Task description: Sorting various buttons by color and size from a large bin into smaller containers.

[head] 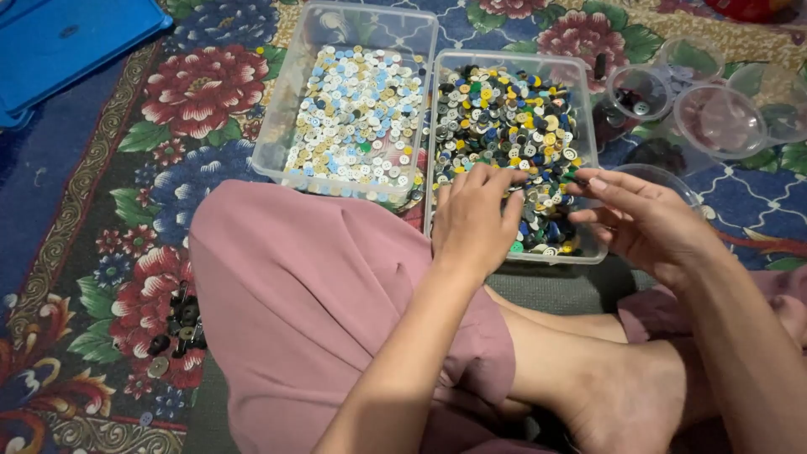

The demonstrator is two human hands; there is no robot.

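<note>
A: Quick, what were the hands on?

B: Both were at the right-hand clear tub (588, 160), the one full of mixed dark and bright buttons (504, 118). The left hand (475, 219) lay palm down over its near end, fingers bent loosely and spread, tips resting on the buttons. Couldn't tell if it had one pinched.

A: And the right hand?

B: The right hand (643, 219) hovered at the tub's right rim, fingers held together and stretched toward the left hand. A small dark bit seemed to sit at its fingertips, too small to be sure.

A: The other tub?

B: A second clear tub (282, 126), touching the first on its left, held pale buttons (357, 113), white, cream and light blue. Nobody touched it.

A: Around them?

B: A floral carpet (202, 92) underneath, the person's pink-clad knee (303, 294) in front, and empty-looking clear round cups (723, 118) to the right. A little pile of dark buttons (176, 324) lay on the carpet left of the knee, and a blue lid (67, 42) lay far left.
</note>
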